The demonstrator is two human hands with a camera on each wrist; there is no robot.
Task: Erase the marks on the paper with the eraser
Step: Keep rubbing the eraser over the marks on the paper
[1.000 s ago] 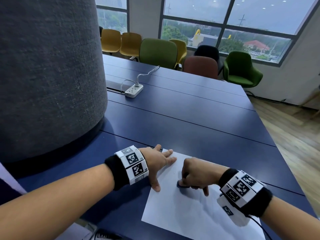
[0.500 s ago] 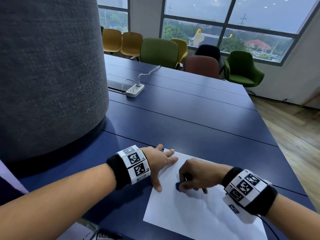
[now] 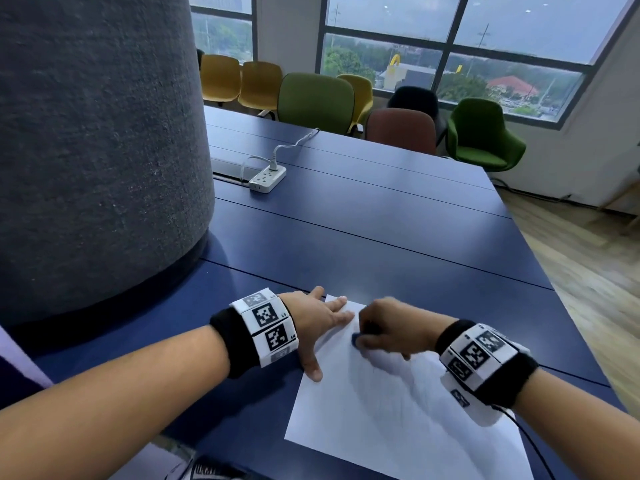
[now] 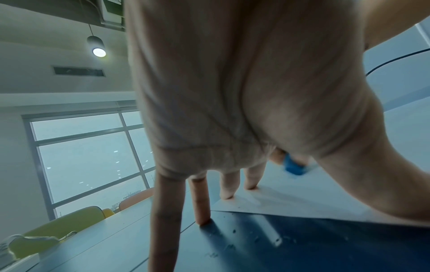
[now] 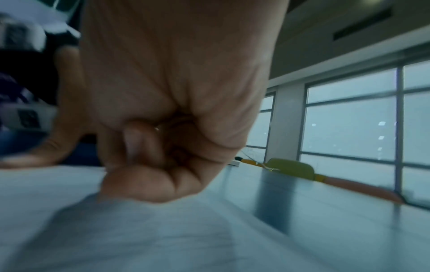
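A white sheet of paper (image 3: 391,420) lies on the dark blue table (image 3: 381,244) near its front edge, with faint pencil lines across its middle. My left hand (image 3: 322,323) lies flat, fingers spread, pressing the sheet's top left corner; in the left wrist view its fingers (image 4: 230,185) touch the paper (image 4: 302,198) and the table. My right hand (image 3: 384,327) grips a small blue eraser (image 3: 356,338) against the sheet's upper part, blurred by motion. The eraser (image 4: 294,166) also shows behind the left palm. In the right wrist view the curled fingers (image 5: 149,162) hide it.
A big grey felt-covered column (image 3: 97,150) rises on the left of the table. A white power strip (image 3: 267,178) with its cable lies farther back. Coloured chairs (image 3: 315,98) stand along the far edge under the windows. Eraser crumbs (image 4: 230,246) dot the table by the left hand.
The right hand with the eraser has slid up and left along the sheet toward the left hand. The left hand has stayed pressed on the corner.
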